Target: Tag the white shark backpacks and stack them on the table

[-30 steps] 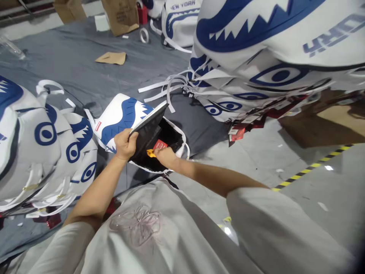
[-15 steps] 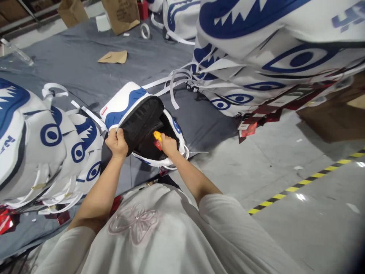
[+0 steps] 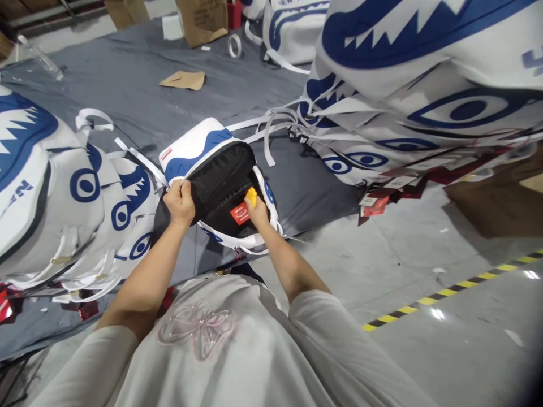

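Note:
A white and blue backpack (image 3: 197,148) lies unzipped in front of me, its black lining (image 3: 223,176) showing. My left hand (image 3: 180,202) is closed on the edge of the lifted flap, at the bag's left side. Inside the opening, my right hand (image 3: 257,211) grips a small yellow tool (image 3: 251,196); most of it is hidden by the fingers, so its kind is unclear. A red label (image 3: 240,213) with white print sits on the lining just left of that hand.
Stacks of similar backpacks (image 3: 87,186) stand at the left, and more bags (image 3: 373,124) are piled at the right with red tags (image 3: 375,204). A tape roll (image 3: 234,46), brown paper (image 3: 183,79) and a cardboard box (image 3: 201,21) are on the grey-covered table (image 3: 127,68).
My right hand has shifted right within the bag with the yellow tool, and the red label now shows fully. My left hand still holds the flap. The whole view has swung slightly.

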The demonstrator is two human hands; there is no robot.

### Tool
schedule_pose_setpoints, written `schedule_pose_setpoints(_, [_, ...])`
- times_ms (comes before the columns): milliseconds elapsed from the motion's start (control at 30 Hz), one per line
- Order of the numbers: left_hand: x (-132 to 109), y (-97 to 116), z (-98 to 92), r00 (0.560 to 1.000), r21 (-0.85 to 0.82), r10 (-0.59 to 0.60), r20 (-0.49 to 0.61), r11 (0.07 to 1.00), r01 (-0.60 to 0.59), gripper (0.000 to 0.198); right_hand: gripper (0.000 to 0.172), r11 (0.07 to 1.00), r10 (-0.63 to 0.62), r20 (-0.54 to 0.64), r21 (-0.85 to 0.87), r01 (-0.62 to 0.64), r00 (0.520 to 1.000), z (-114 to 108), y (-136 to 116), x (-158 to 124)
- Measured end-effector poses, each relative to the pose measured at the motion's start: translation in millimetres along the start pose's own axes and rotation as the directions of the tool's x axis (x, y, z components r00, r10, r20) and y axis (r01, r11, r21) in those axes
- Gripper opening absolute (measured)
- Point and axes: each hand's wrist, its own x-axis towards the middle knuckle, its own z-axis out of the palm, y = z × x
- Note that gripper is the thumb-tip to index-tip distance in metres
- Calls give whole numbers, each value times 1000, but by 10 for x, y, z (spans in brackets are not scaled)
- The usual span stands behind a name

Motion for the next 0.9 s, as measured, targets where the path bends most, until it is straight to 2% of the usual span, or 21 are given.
schedule_pose_setpoints(67, [29, -29, 26, 1000, -5, -5, 16, 1000, 5, 33, 38, 987, 13, 172, 153, -39, 985, -60, -14, 7])
schedule_pose_setpoints(167, [90, -89, 66, 998, 13, -50, 44, 999, 50, 32, 53, 935, 30, 371, 318, -157, 928, -150, -19, 17])
schedule_pose_setpoints(267, [160, -166, 89, 987, 109, -156, 44, 983, 150, 27, 57, 882, 41, 465, 399, -251, 885, -185, -23, 7])
schedule_pose_setpoints(367, [222, -237, 82, 966, 212, -256, 37, 947, 242, 18, 57, 855, 41, 486, 435, -282, 873, -164, -38, -47])
schedule_pose_setpoints(433, [242, -246, 69, 979, 296, -204, 27, 937, 187, 13, 57, 857, 51, 491, 426, -291, 869, -129, -54, -96])
schedule_pose_setpoints(467, [239, -230, 64, 989, 337, -130, 64, 936, 101, 12, 56, 864, 62, 497, 408, -296, 865, -109, -63, -118])
schedule_pose_setpoints(500, [225, -199, 60, 988, 361, -36, 150, 932, -21, 12, 56, 874, 76, 502, 383, -300, 862, -91, -75, -135])
schedule_pose_setpoints(533, [197, -152, 55, 958, 358, 54, 282, 920, -157, 14, 55, 886, 92, 502, 353, -301, 860, -78, -89, -147])
schedule_pose_setpoints(567, [152, -91, 49, 892, 326, 117, 436, 904, -278, 20, 53, 899, 108, 495, 321, -297, 862, -75, -105, -153])
schedule_pose_setpoints(600, [89, -17, 38, 807, 288, 137, 574, 889, -356, 26, 52, 914, 121, 480, 287, -286, 869, -85, -126, -151])
schedule_pose_setpoints(633, [4, 68, 22, 735, 273, 114, 668, 881, -385, 30, 50, 930, 132, 464, 248, -272, 876, -109, -152, -142])
schedule_pose_setpoints(667, [-103, 161, -1, 695, 296, 56, 717, 878, -377, 33, 48, 945, 142, 453, 201, -256, 880, -150, -182, -125])
schedule_pose_setpoints(700, [-233, 260, -29, 687, 349, -20, 726, 872, -343, 36, 46, 960, 151, 449, 145, -238, 881, -208, -220, -100])
schedule_pose_setpoints(767, [-551, 465, -84, 711, 439, -139, 689, 861, -258, 52, 41, 981, 165, 456, 13, -192, 874, -359, -315, -20])
schedule_pose_setpoints(800, [-728, 565, -98, 702, 417, -141, 698, 877, -239, 60, 38, 985, 169, 461, -52, -163, 871, -443, -374, 35])
schedule_pose_setpoints(833, [-902, 659, -96, 658, 330, -97, 747, 913, -240, 60, 36, 985, 169, 464, -112, -132, 869, -526, -437, 99])
schedule_pose_setpoints(867, [-1063, 742, -71, 574, 182, -12, 819, 954, -240, 54, 34, 981, 168, 466, -167, -100, 869, -601, -505, 171])
schedule_pose_setpoints(900, [-1198, 811, -21, 466, 16, 85, 881, 978, -207, 46, 32, 974, 167, 467, -216, -71, 868, -663, -575, 248])
